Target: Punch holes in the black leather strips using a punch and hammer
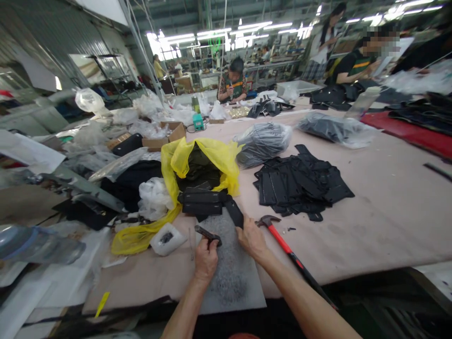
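While your left hand (206, 259) grips a dark piece (207, 234) above the grey board (235, 278), your right (252, 239) pinches the black strip (233, 212) near the board's far right corner; keep the strip flat, fingertips at its edge, clear of the hammer (280, 239).

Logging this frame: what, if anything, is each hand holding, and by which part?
The left hand holds a short dark object toward its lower right end; the right hand holds a black strip by its near end.
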### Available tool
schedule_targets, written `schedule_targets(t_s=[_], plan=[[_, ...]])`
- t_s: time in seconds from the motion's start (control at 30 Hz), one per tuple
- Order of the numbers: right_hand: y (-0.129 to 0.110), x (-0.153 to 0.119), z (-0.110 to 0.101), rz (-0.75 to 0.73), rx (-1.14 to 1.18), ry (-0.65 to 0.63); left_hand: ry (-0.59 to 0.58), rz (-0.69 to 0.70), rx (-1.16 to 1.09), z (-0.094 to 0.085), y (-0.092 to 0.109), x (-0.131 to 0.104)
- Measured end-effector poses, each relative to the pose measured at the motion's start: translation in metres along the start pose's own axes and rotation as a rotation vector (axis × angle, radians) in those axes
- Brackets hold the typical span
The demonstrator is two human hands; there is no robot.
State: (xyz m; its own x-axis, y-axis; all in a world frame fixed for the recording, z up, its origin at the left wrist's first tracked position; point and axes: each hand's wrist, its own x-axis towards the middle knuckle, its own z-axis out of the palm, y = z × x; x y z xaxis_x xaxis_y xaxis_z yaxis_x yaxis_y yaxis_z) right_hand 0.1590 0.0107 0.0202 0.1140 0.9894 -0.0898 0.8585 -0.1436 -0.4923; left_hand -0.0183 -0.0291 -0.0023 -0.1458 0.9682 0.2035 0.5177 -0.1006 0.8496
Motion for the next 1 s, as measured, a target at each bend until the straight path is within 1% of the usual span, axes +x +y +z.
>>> schedule_targets(t_s=[0.07,0.13,0.2,0.27,0.3,0.33,0.37,0.4,0.43,0.5,0.53,0.57,0.63,0.7,0.77,0.83,0.93,1.0], plan=[[0.017,0.013,-0.014,0.036,0.063,-0.006,-0.016,0.015,0.002,0.001,0.002,0.0],[0.037,0.033,-0.037,0.067,0.121,0.089,-0.03,0.029,-0.003,0.0,0.004,0.0],[0.055,0.055,-0.066,0.104,0.138,0.273,-0.036,0.041,-0.004,-0.002,0.006,-0.001],[0.067,0.074,-0.092,0.159,0.066,0.507,-0.039,0.057,0.003,-0.004,0.008,-0.001],[0.069,0.082,-0.101,0.177,0.007,0.617,-0.042,0.064,0.007,-0.005,0.008,-0.002],[0.068,0.088,-0.106,0.169,-0.049,0.688,-0.044,0.069,0.008,-0.005,0.008,-0.002],[0.063,0.091,-0.106,0.123,-0.089,0.701,-0.046,0.072,0.009,-0.005,0.007,-0.002],[0.054,0.091,-0.101,0.049,-0.098,0.649,-0.045,0.074,0.012,-0.005,0.006,-0.002],[0.042,0.089,-0.092,-0.043,-0.076,0.542,-0.041,0.078,0.019,-0.004,0.005,-0.003],[0.011,0.08,-0.066,-0.221,0.007,0.257,-0.026,0.094,0.041,-0.002,0.002,-0.003],[-0.006,0.075,-0.051,-0.264,0.025,0.155,-0.018,0.103,0.052,-0.002,0.001,-0.003],[-0.023,0.069,-0.037,-0.292,0.001,0.095,-0.013,0.109,0.062,-0.001,0.0,-0.003],[-0.052,0.062,-0.014,-0.296,-0.067,0.034,-0.005,0.108,0.072,0.0,0.0,-0.002],[-0.071,0.06,-0.001,-0.262,-0.097,0.009,-0.004,0.085,0.076,0.0,0.0,-0.001],[-0.08,0.064,0.003,-0.202,-0.034,-0.02,-0.017,0.049,0.068,-0.001,0.0,-0.001],[-0.081,0.068,0.001,-0.148,0.062,-0.05,-0.037,0.02,0.045,-0.001,-0.001,0.0],[-0.067,0.062,-0.008,-0.102,0.141,-0.082,-0.044,-0.003,0.007,-0.001,-0.002,0.0],[-0.049,0.044,-0.015,-0.085,0.174,-0.06,-0.043,-0.017,-0.011,-0.001,-0.002,0.0]])
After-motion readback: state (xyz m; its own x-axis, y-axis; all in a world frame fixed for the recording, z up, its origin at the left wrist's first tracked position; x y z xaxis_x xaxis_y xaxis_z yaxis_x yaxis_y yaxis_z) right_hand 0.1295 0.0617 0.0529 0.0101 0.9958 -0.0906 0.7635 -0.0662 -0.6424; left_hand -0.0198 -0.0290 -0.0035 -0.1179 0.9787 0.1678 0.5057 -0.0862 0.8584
